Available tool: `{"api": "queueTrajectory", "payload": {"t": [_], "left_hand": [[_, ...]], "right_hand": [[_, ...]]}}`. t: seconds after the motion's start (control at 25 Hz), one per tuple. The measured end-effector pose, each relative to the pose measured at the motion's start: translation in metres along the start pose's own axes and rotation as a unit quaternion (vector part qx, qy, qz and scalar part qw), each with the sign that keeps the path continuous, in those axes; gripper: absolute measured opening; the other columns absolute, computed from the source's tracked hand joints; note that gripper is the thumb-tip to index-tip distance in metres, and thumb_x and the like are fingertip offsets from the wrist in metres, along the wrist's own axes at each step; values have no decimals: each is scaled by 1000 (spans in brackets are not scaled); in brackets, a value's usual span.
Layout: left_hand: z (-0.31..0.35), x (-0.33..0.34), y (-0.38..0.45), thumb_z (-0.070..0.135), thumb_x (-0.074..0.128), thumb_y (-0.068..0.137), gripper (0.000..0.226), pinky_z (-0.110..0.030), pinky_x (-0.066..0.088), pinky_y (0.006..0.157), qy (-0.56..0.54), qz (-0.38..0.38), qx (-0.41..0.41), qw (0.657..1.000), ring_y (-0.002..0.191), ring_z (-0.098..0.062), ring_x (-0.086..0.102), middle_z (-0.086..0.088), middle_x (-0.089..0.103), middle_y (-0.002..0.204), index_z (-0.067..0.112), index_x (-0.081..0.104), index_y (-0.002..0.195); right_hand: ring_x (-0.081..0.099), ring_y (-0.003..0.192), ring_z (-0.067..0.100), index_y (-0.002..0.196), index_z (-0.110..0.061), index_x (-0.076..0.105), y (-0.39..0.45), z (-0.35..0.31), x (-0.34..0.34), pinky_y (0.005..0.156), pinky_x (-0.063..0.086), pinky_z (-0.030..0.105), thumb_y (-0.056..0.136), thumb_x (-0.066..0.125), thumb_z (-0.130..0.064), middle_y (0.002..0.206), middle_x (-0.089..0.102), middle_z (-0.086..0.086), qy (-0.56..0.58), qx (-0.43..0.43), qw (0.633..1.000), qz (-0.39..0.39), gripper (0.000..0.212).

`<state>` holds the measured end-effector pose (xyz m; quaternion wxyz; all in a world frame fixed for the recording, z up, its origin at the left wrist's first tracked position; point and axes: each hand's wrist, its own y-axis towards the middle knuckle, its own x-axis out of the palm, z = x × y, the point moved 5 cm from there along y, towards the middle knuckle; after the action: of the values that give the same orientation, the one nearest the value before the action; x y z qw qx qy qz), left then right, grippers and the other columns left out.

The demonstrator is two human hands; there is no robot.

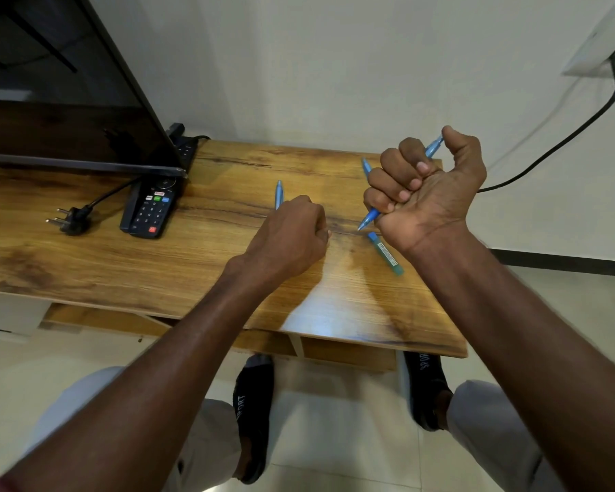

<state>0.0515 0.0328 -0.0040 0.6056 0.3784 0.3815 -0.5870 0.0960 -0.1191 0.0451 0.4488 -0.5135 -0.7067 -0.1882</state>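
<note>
My right hand (pixel 428 188) is raised above the wooden table (pixel 199 257), palm towards me, fingers curled round a blue pen (pixel 368 220) whose tip points down to the left. A second blue pen (pixel 365 166) shows just behind its fingers. Another blue pen (pixel 387 255) with a white label lies flat on the table below that hand. My left hand (pixel 292 230) rests knuckles-up on the table with fingers curled, over the near end of a blue pen (pixel 279 194); whether it grips that pen is hidden.
A television (pixel 61 101) stands at the back left. In front of it lie a black remote (pixel 151 207), a loose black plug (pixel 68 220) and a power strip (pixel 187 147). A black cable (pixel 583 126) hangs on the right wall. My feet are under the table edge.
</note>
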Motion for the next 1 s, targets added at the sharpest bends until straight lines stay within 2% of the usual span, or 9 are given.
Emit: {"api": "queueTrajectory", "payload": {"t": [0.24,0.44,0.6,0.8,1.0], "left_hand": [[0,1,0,30,67,99,15,-29,41,74,-1,6,2,1000,89,-15,59,0,64,104,16,73,102],[0,0,-1,29,67,100,16,-30,44,76,4,3,2,1000,91,-16,61,0,65,105,15,74,104],[2,-2,-1,29,67,100,16,-29,43,76,1,5,1,1000,92,-15,61,0,65,105,15,74,104],[2,-2,-2,28,66,101,17,-30,47,79,-2,-2,1,1000,94,-16,62,-2,66,107,14,74,106],[3,-2,-3,28,66,101,17,-29,42,76,-1,-8,0,1000,92,-14,60,-1,65,107,14,74,107]], "right_hand": [[14,48,12,62,-21,30,0,0,3,51,12,28,98,36,-58,59,15,-5,-20,12,1000,-12,52],[13,46,12,58,-21,32,-1,-1,4,48,14,26,99,35,-50,57,15,-5,-12,2,1000,-5,50],[13,50,11,63,-21,32,-1,0,6,49,13,28,101,37,-55,56,20,-6,-10,14,1000,-3,51],[12,49,11,62,-21,32,-2,1,5,47,13,26,100,36,-51,57,16,-7,-9,7,1000,6,48],[17,47,10,63,-21,33,0,0,2,48,14,27,101,38,-57,54,23,-7,17,10,1000,8,53]]}}
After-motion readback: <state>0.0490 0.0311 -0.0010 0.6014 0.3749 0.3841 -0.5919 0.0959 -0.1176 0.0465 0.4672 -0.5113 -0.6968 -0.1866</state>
